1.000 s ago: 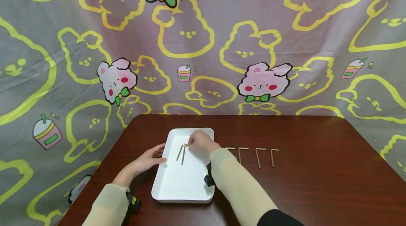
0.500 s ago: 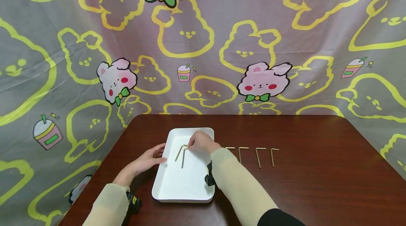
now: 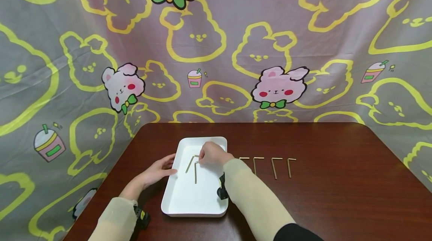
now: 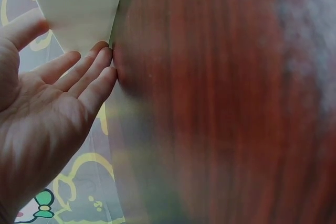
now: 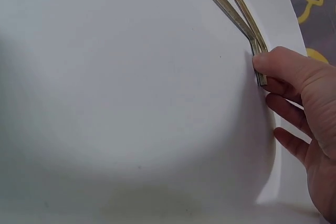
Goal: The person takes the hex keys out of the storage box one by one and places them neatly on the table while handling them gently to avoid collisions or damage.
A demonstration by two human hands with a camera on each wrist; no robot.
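In the head view my right hand (image 3: 214,153) reaches into the white tray (image 3: 189,203). Its thumb and index finger pinch the short end of a brass-coloured hex key (image 3: 195,175); the long arm points toward the tray's near end. Close beside it in the tray lies a second hex key (image 3: 189,164), its bend near my fingers. In the right wrist view the held hex key (image 5: 223,6) partly overlaps the other. My left hand (image 3: 156,171) touches the tray's left side with relaxed fingers, the thumb by the rim; the left wrist view shows its fingertips (image 4: 107,72) against the wall.
Right of the tray several more hex keys (image 3: 275,167) lie in a row on the dark wooden table (image 3: 337,196); my right forearm hides part of the row. A patterned cloth (image 3: 229,64) hangs behind the table.
The pinched hex key has shifted toward the near end of the tray, away from the other one, and its long arm has swung straighter. My left hand stays at the tray's side.
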